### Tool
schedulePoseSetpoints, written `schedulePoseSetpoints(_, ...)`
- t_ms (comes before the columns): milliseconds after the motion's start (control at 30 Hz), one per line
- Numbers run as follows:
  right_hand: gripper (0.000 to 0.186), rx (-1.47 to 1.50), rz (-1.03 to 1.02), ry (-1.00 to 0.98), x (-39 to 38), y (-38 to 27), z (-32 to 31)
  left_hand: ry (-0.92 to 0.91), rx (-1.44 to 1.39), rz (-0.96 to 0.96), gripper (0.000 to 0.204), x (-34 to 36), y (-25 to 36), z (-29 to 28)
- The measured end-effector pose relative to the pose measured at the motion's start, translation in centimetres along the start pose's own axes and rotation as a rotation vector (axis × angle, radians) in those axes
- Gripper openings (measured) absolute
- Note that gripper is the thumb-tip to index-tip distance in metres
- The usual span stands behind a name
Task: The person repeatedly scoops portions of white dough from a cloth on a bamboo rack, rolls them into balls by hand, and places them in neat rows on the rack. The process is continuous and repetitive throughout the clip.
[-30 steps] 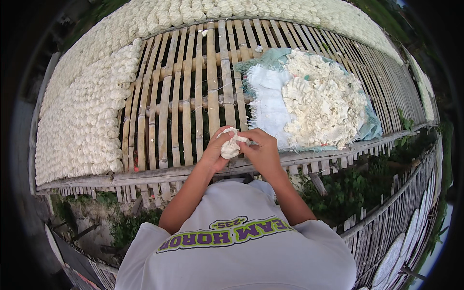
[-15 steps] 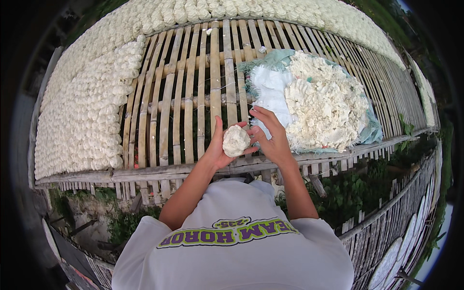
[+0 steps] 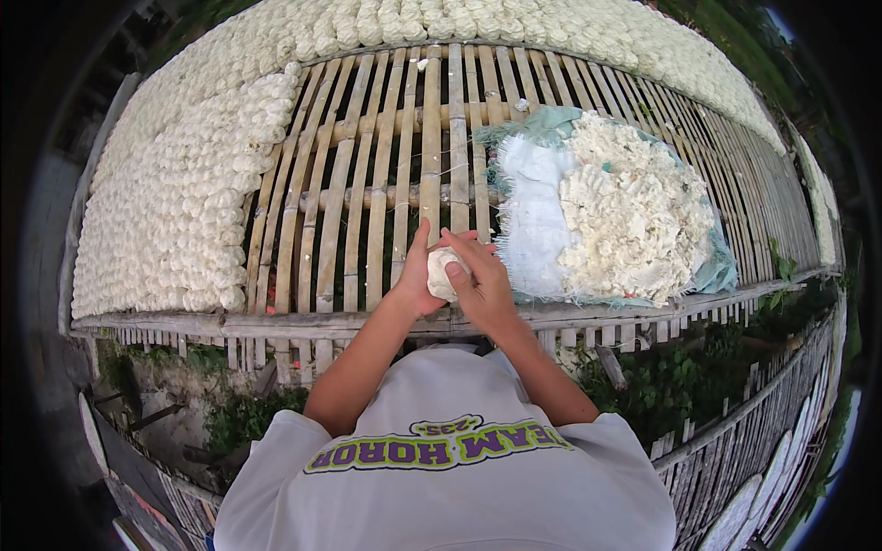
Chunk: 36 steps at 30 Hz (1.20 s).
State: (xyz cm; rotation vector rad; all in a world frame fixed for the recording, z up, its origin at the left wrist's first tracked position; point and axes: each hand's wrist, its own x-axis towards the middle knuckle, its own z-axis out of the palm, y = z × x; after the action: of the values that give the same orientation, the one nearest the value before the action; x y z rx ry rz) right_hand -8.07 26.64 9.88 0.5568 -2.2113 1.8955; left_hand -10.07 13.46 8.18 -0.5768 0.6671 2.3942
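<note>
A lump of pale, doughy pulp point(image 3: 442, 273), round and fist-sized, sits in the palm of my left hand point(image 3: 415, 278), above the near edge of the bamboo rack. My left fingers curve behind it and are partly hidden. Closing over it from the other side, my right hand point(image 3: 484, 292) presses the lump with its thumb. To the right lies a crumbly heap of the same off-white pulp point(image 3: 638, 216) on a white and teal woven sack point(image 3: 533, 216). Rows of shaped white lumps point(image 3: 175, 202) cover the rack's left side.
The slatted bamboo rack point(image 3: 349, 184) has gaps between its slats and a thick pole point(image 3: 276, 324) along its near edge. More white lumps point(image 3: 514, 23) line its far side. Green plants point(image 3: 661, 386) grow below, beside a slatted bamboo fence point(image 3: 744, 432) at lower right.
My right hand has moved left onto the lump, from being held apart beside it with fingers spread. The lump looks smoother now. The whole view has shifted slightly.
</note>
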Motion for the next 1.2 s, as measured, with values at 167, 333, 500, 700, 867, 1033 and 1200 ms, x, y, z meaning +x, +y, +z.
schedulePoseSetpoints(167,0.022,-0.135,-0.194,-0.061,1.1,1.1,-0.5,-0.002,-0.158,-0.116,0.088,0.7,-0.4,0.5)
schedulePoseSetpoints(333,0.023,0.076,0.23,0.173,1.0,1.1,1.3,0.234,-0.142,0.124,0.084,0.6,-1.5,1.6)
schedulePoseSetpoints(500,0.036,0.099,0.052,0.0,0.4,0.5,0.3,0.039,0.052,-0.056,0.082,-0.1,0.8,0.7)
schedulePoseSetpoints(700,0.017,0.021,0.096,0.004,1.1,1.9,0.9,0.199,-0.117,0.012,0.082,0.3,-0.5,1.3)
schedulePoseSetpoints(867,0.02,0.095,0.121,0.205,0.1,0.9,2.5,0.157,-0.034,0.039,0.084,-0.3,-1.0,0.8)
schedulePoseSetpoints(1033,0.022,0.043,-0.024,0.043,0.5,1.1,0.7,0.0,0.055,-0.026,0.094,0.0,-1.2,-1.1)
schedulePoseSetpoints(1200,0.019,-0.039,0.09,-0.003,1.0,1.7,1.5,0.146,-0.003,0.064,0.1,0.6,-2.4,-1.7)
